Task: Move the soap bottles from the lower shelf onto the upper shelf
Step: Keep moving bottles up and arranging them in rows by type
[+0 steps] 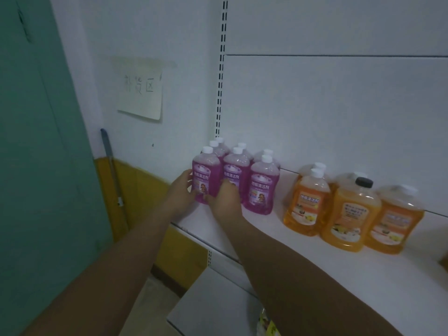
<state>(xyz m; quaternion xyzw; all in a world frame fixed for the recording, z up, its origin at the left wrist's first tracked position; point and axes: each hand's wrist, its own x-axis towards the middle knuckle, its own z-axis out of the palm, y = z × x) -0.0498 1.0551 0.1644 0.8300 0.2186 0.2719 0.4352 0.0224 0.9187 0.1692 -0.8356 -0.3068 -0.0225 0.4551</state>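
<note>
Gripping the front purple bottle point(206, 180), left hand point(180, 190) at its 9 o'clock, right hand point(224, 200) at 4, probably squaring it on the shelf point(266, 229).

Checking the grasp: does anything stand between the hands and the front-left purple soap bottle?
Nothing visible does. The left hand and right hand both hold the purple plastic soap bottle with a white cap directly, on the white shelf; other purple bottles stand behind and beside it.
</note>
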